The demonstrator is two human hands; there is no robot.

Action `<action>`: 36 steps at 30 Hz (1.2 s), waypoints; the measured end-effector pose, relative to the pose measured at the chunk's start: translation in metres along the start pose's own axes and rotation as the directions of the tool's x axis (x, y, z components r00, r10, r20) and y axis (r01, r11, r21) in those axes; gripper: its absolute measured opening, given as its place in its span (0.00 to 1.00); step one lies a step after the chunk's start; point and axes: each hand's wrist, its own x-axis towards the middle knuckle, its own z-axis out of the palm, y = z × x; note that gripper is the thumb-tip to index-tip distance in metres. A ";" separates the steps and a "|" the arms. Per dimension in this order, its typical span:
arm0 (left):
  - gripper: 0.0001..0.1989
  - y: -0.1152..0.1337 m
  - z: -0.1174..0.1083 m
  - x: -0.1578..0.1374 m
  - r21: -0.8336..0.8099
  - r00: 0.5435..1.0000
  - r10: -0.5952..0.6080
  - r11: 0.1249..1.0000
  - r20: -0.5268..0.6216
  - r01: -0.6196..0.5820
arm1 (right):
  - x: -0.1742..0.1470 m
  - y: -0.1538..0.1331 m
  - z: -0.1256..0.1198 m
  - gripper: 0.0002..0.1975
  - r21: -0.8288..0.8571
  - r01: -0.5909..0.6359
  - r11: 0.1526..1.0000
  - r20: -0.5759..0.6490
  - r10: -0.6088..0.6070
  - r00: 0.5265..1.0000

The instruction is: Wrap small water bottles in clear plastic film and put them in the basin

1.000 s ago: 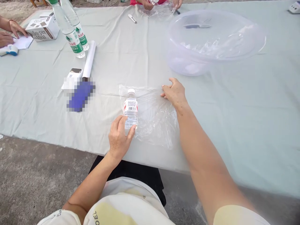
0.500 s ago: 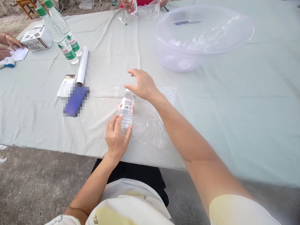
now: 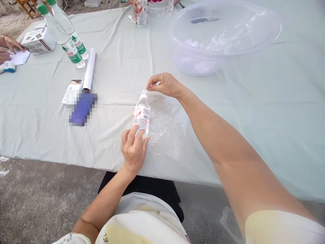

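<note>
A small water bottle [image 3: 142, 113] with a white cap and a red-and-white label lies on the cloth, its cap pointing away from me. My left hand [image 3: 134, 147] grips its lower end, fingers on the left and thumb on the right. Clear plastic film [image 3: 167, 128] spreads over the cloth to the right and seems to pass around the bottle. Just beyond the cap, my right hand [image 3: 164, 84] pinches a bit of this film between thumb and fingertips.
A translucent basin [image 3: 200, 62] holding crumpled film stands at the back right. Two green-capped bottles [image 3: 72, 51], a white roll [image 3: 89, 69], a blurred blue object [image 3: 82, 108] and a box [image 3: 38, 42] lie left. Another person's hand [image 3: 135, 8] holds a bottle across the table.
My right hand has gone from spread fingers above the cap to a pinch on the film. The bottle and my left hand have shifted slightly right. The person opposite has lowered a bottle.
</note>
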 end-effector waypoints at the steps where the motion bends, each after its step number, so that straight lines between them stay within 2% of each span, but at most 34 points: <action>1: 0.09 0.002 0.002 0.000 0.016 1.000 0.022 1.000 -0.001 -0.022 | -0.010 0.006 -0.004 0.07 0.008 -0.011 1.000 -0.002 0.011 1.000; 4: 0.07 0.011 0.005 -0.003 0.089 0.995 0.084 0.992 0.049 -0.088 | -0.033 0.023 -0.008 0.07 -0.005 0.001 1.000 0.001 -0.001 1.000; 7: 0.12 0.024 0.004 -0.004 0.096 0.962 0.136 0.982 0.237 -0.163 | -0.044 0.036 -0.005 0.11 -0.130 0.070 0.989 0.022 -0.068 0.997; 10: 0.11 0.041 0.000 -0.001 0.021 0.884 0.150 0.984 0.443 -0.178 | -0.050 0.044 -0.003 0.17 -0.292 0.106 0.950 0.060 -0.092 0.994; 13: 0.05 0.056 -0.001 0.005 -0.004 0.814 0.165 0.980 0.557 -0.197 | -0.056 0.048 -0.008 0.18 -0.336 0.079 0.939 0.067 -0.060 0.996; 15: 0.06 0.065 0.001 0.007 -0.005 0.764 0.201 0.968 0.614 -0.251 | -0.063 0.046 -0.015 0.16 -0.344 -0.006 0.939 -0.018 0.000 1.000; 16: 0.08 0.069 0.002 0.006 -0.009 0.737 0.225 0.958 0.638 -0.285 | -0.067 0.044 -0.020 0.16 -0.340 -0.069 0.938 -0.099 0.037 0.994; 18: 0.12 0.076 0.005 0.005 -0.013 0.688 0.263 0.938 0.676 -0.346 | -0.075 0.033 -0.028 0.16 -0.294 -0.182 0.938 -0.288 0.095 0.953; 20: 0.16 0.081 0.005 0.003 -0.005 0.656 0.278 0.922 0.701 -0.386 | -0.083 0.016 -0.032 0.16 -0.226 -0.201 0.953 -0.390 0.101 0.915; 22: 0.18 0.083 0.004 0.004 0.011 0.641 0.276 0.914 0.716 -0.406 | -0.089 -0.001 -0.029 0.15 -0.189 -0.126 0.974 -0.353 0.052 0.934; 25: 0.20 0.082 -0.001 0.005 0.003 0.624 0.296 0.902 0.723 -0.431 | -0.096 -0.016 -0.016 0.14 -0.199 0.052 0.979 -0.121 -0.077 0.990; 28: 0.21 0.077 -0.006 0.002 -0.057 0.599 0.342 0.895 0.724 -0.442 | -0.102 -0.014 -0.008 0.14 -0.267 0.118 0.956 0.021 -0.117 0.993; 31: 0.23 0.070 -0.012 -0.009 -0.153 0.571 0.394 0.893 0.720 -0.423 | -0.113 -0.009 -0.011 0.15 -0.291 0.096 0.952 0.003 -0.099 0.995; 34: 0.23 0.061 -0.027 -0.016 -0.264 0.540 0.427 0.897 0.726 -0.354 | -0.133 -0.010 -0.020 0.15 -0.229 0.060 0.972 -0.046 -0.073 0.996; 36: 0.19 0.054 -0.042 -0.011 -0.442 0.458 0.493 0.869 0.740 -0.223 | -0.150 -0.011 -0.025 0.14 -0.155 -0.010 0.988 -0.114 -0.007 0.993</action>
